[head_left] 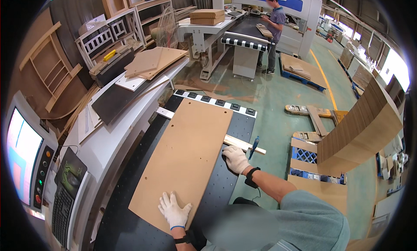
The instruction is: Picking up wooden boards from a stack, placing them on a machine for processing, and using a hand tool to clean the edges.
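Note:
A large tan wood panel (182,160) with several small drilled holes lies flat, lengthwise, on a black table (130,196). My left hand (175,211), in a white knit glove, presses on the panel's near end with its fingers spread. Just right of the panel's long edge, my right hand (236,160), gloved too, rests at the table's side. Its fingers are curled down, and what lies beneath them is hidden. Beyond that hand a pale wooden strip (244,144) sticks out past the table, with an upright blue clamp-like piece (254,146) at it.
Left stands a white bench (130,131) bearing stacked boards (156,62), near a monitor (25,157) and keyboard (63,216). A person (274,29) works at a machine ahead. Right are a tall panel stack (365,129) and a yellow pallet jack (306,110).

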`<control>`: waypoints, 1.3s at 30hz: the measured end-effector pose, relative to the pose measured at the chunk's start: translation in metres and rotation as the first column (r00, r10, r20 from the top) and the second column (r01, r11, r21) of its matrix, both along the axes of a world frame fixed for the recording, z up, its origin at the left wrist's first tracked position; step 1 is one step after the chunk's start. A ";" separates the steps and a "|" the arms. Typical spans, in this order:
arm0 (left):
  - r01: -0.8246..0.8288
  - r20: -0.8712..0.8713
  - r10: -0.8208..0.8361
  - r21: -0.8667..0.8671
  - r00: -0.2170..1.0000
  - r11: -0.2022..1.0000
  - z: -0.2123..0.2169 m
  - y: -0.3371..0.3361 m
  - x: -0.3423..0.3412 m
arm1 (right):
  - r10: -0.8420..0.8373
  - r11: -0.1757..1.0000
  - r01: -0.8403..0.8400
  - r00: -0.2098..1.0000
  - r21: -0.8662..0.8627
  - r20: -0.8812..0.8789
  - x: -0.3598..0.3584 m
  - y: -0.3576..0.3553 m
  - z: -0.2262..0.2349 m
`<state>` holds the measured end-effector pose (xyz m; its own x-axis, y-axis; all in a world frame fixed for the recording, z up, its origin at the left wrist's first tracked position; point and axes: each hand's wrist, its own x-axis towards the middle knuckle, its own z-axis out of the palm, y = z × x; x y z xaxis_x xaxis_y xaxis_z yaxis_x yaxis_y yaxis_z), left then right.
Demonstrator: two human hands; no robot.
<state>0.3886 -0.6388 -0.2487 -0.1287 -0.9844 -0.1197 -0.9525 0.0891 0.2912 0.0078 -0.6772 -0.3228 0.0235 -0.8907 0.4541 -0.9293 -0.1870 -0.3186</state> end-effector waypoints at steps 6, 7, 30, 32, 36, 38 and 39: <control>-0.012 0.003 0.012 0.007 1.000 1.000 0.002 -0.001 -0.003 | -0.012 1.000 0.012 1.000 0.017 0.016 0.000 0.001 0.005; -0.010 0.001 0.010 0.009 1.000 1.000 0.003 -0.002 -0.003 | -0.010 1.000 0.010 1.000 0.017 0.015 0.000 0.001 0.005; -0.014 -0.004 0.014 0.007 1.000 1.000 0.000 -0.002 -0.001 | -0.017 1.000 0.017 0.999 -0.003 0.034 0.003 -0.001 0.007; -0.011 -0.003 0.011 0.005 1.000 1.000 -0.001 -0.002 -0.001 | -0.019 1.000 0.019 0.999 -0.004 0.031 0.002 0.000 0.006; -0.009 -0.004 0.009 0.004 1.000 1.000 -0.001 -0.002 -0.002 | -0.020 1.000 0.020 0.999 -0.006 0.031 0.002 0.001 0.005; -0.011 -0.007 0.011 0.004 1.000 1.000 -0.001 -0.002 -0.001 | -0.020 1.000 0.020 0.999 0.000 0.033 0.002 0.001 0.005; -0.010 -0.007 0.010 0.002 1.000 1.000 -0.002 -0.002 -0.001 | -0.022 1.000 0.021 0.999 0.008 0.035 0.002 0.001 0.005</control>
<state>0.3878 -0.6405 -0.2503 -0.1201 -0.9854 -0.1205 -0.9512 0.0794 0.2983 0.0103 -0.6759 -0.3178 -0.0116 -0.8942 0.4475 -0.9212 -0.1645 -0.3526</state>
